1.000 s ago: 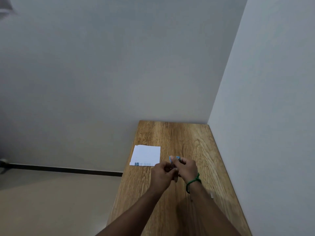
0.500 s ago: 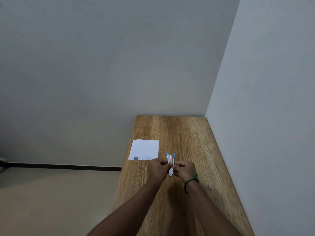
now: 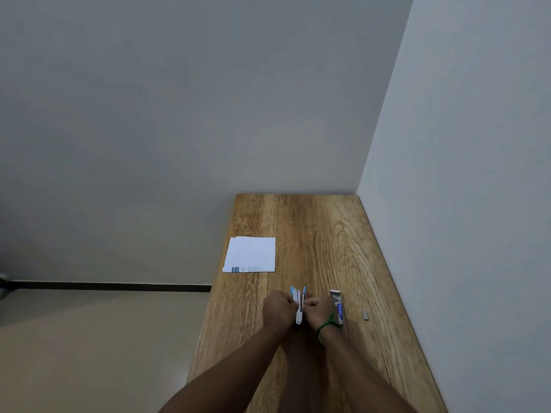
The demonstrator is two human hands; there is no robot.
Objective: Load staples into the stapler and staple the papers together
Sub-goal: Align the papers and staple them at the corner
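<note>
A small blue and silver stapler [image 3: 298, 302] is held above the wooden table [image 3: 316, 234], its two blue-tipped halves spread apart and pointing away from me. My left hand [image 3: 278, 310] grips its left side and my right hand [image 3: 319, 311], with a green band at the wrist, pinches its right side. A small staple box [image 3: 337, 307] with an open flap lies just right of my right hand. A short strip of staples [image 3: 365, 315] lies further right. White papers [image 3: 251, 254] lie flat near the table's left edge, apart from both hands.
The table stands in a corner, with a grey wall behind it and a white wall along its right side. Its left edge drops to a beige floor with a dark skirting line [image 3: 104, 286].
The stapler went from closed between my hands to spread open. The view tilted down, and the staple box beside my right hand came into sight.
</note>
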